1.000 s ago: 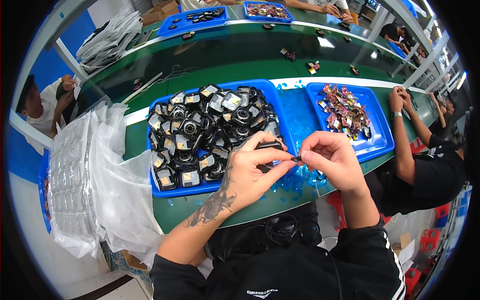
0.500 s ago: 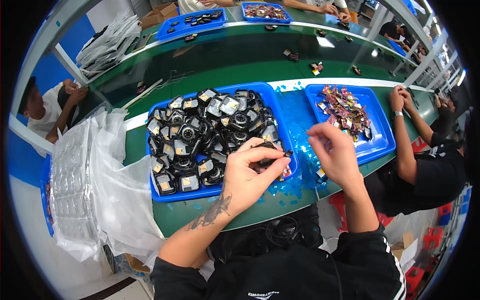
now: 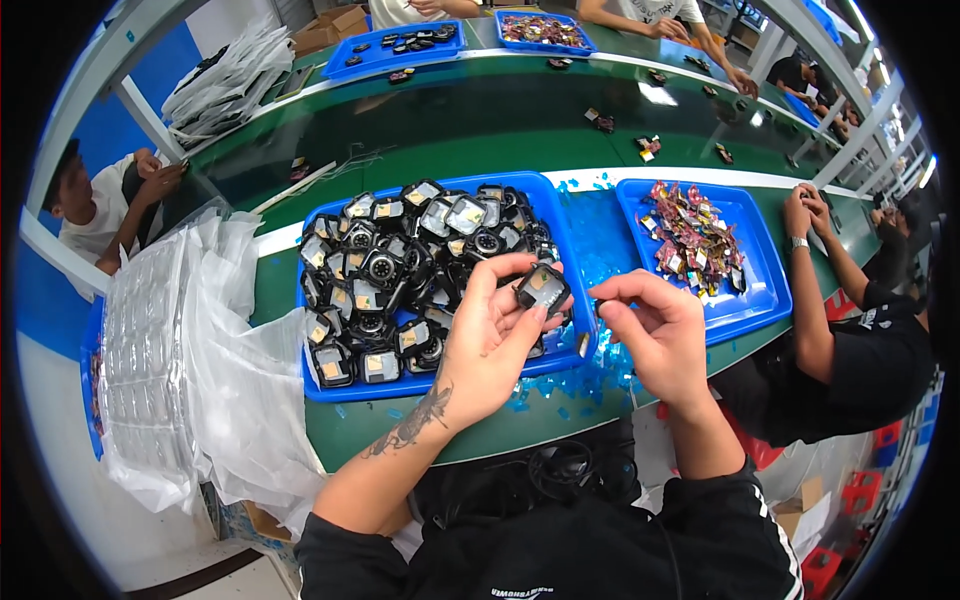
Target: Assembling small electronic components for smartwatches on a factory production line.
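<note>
Above the right side of a blue tray (image 3: 440,190), my left hand (image 3: 487,335) holds a black smartwatch case (image 3: 543,288) between thumb and fingers. The case's grey inner side faces up. Several similar watch cases (image 3: 380,268) are heaped in that tray. Just right of the held case, my right hand (image 3: 655,328) is closed in a pinch; what lies between its fingertips is too small to make out. A small pale-and-dark piece (image 3: 583,345) shows just below those fingertips; whether it hangs from them cannot be told.
A second blue tray (image 3: 765,290) holds pink and gold circuit parts (image 3: 690,240). Blue film scraps (image 3: 600,225) litter the green table between trays. Clear plastic blister packs (image 3: 150,340) stand at left. Beyond runs a green conveyor (image 3: 480,110) with scattered parts; co-workers sit around.
The watch case has turned in my left hand, its inner side now facing up. My right hand has come down and left, closing into a pinch beside it.
</note>
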`<state>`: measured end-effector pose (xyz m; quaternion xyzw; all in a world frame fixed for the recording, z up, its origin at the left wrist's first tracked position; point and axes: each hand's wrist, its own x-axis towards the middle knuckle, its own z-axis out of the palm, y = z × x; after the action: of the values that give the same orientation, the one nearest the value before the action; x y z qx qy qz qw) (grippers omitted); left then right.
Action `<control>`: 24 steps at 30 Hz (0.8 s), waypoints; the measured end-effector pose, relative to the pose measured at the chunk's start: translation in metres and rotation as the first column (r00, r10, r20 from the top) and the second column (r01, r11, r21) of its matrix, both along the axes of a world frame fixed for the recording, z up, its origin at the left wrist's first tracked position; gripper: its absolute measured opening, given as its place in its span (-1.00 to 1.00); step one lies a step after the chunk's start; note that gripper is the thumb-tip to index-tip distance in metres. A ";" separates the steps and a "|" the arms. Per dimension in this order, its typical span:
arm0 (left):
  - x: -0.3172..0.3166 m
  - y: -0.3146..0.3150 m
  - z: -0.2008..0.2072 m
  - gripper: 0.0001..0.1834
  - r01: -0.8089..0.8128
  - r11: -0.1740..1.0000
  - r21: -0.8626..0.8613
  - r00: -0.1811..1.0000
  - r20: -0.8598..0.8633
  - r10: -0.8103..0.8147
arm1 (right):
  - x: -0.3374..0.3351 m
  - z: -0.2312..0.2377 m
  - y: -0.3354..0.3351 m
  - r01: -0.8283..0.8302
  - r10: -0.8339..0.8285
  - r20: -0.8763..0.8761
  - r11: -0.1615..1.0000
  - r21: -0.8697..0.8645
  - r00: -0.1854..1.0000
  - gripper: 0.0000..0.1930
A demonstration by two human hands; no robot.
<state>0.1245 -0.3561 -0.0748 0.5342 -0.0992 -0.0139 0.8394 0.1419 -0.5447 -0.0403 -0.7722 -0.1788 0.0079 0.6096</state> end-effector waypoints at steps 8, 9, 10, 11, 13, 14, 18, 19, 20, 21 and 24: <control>-0.001 0.002 0.001 -0.51 0.115 0.992 0.055 0.993 -0.020 -0.114 | -0.001 0.007 0.016 0.072 -0.037 0.233 0.987 -0.146 0.972 -0.88; -0.001 0.002 0.000 -0.50 0.157 0.987 0.038 0.988 -0.018 -0.156 | -0.001 0.008 0.016 0.072 -0.037 0.233 0.987 -0.146 0.972 -0.88; -0.003 0.001 0.003 -0.50 0.186 0.983 -0.005 0.983 -0.005 -0.186 | -0.002 0.009 0.017 0.083 -0.032 0.284 0.982 -0.168 0.958 -0.89; -0.002 0.002 0.003 -0.50 0.183 0.983 -0.006 0.983 -0.007 -0.183 | -0.002 0.010 0.017 0.095 -0.027 0.334 0.977 -0.190 0.942 -0.90; 0.000 0.004 0.001 -0.49 0.230 0.972 0.056 0.973 0.005 -0.230 | -0.003 0.012 0.019 0.094 -0.021 0.340 0.976 -0.197 0.940 -0.90; -0.001 0.005 0.000 -0.49 0.229 0.972 0.054 0.973 0.002 -0.230 | -0.002 0.012 0.019 0.095 -0.019 0.347 0.974 -0.204 0.938 -0.90; -0.002 0.002 -0.001 -0.48 0.215 0.973 0.079 0.975 0.035 -0.218 | 0.002 0.009 0.020 0.104 -0.012 0.401 0.972 -0.209 0.916 -0.90; -0.002 0.002 -0.001 -0.48 0.205 0.975 0.083 0.976 0.053 -0.210 | 0.002 0.010 0.020 0.103 -0.015 0.388 0.973 -0.207 0.922 -0.91; -0.003 0.002 -0.001 -0.48 0.208 0.975 0.083 0.976 0.050 -0.212 | 0.002 0.010 0.020 0.102 -0.018 0.375 0.973 -0.205 0.927 -0.91; -0.003 0.001 -0.002 -0.48 0.198 0.975 0.100 0.978 0.048 -0.203 | 0.002 0.011 0.020 0.104 -0.021 0.372 0.973 -0.205 0.928 -0.91; -0.005 0.001 -0.004 -0.48 0.184 0.974 0.132 0.980 0.049 -0.191 | 0.005 0.013 0.020 0.101 0.006 0.404 0.965 -0.243 0.915 -0.92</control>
<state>0.1194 -0.3550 -0.0784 0.5747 -0.1736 -0.0830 0.7954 0.1473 -0.5252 -0.0275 -0.8344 -0.2785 -0.1423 0.4539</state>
